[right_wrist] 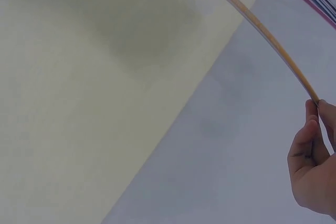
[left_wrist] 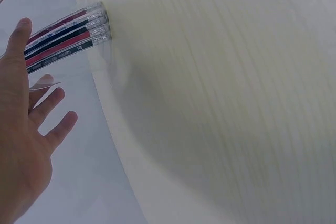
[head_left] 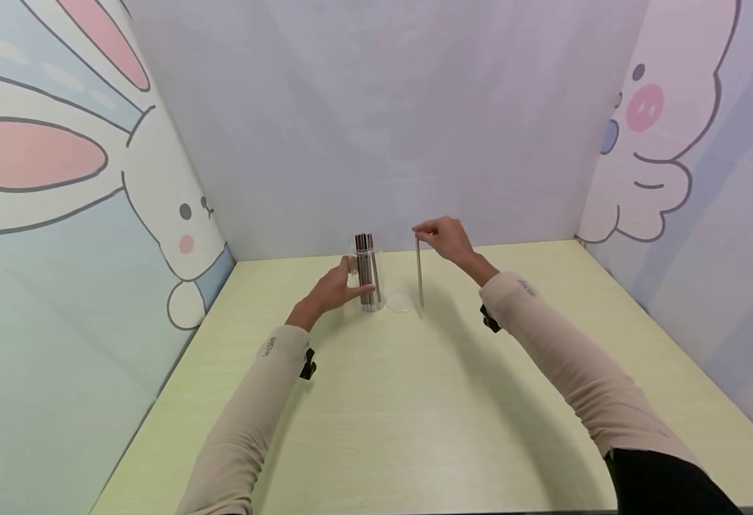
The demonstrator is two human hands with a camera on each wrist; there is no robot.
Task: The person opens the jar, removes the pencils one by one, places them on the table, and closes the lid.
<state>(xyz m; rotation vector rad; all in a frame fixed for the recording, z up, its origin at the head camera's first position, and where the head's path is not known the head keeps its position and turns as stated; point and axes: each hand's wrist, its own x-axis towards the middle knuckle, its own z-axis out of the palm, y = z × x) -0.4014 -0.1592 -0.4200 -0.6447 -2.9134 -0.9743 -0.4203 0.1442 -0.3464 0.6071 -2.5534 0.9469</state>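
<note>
I have the right hand (head_left: 445, 237) pinching a gold stick (head_left: 420, 275) by its top; it hangs below that hand, long axis nearly upright, lower end toward the table (head_left: 376, 429). Leftward, my left hand (head_left: 332, 287) grips a clear cup (head_left: 372, 307) of upright sticks (head_left: 364, 242).

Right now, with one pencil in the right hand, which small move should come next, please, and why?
Probably raise the yellow pencil slightly and bring it left, above the clear container. The right hand pinches it near its upper end, apart from the container; the left hand holds that container, where other pencils stand.
</note>
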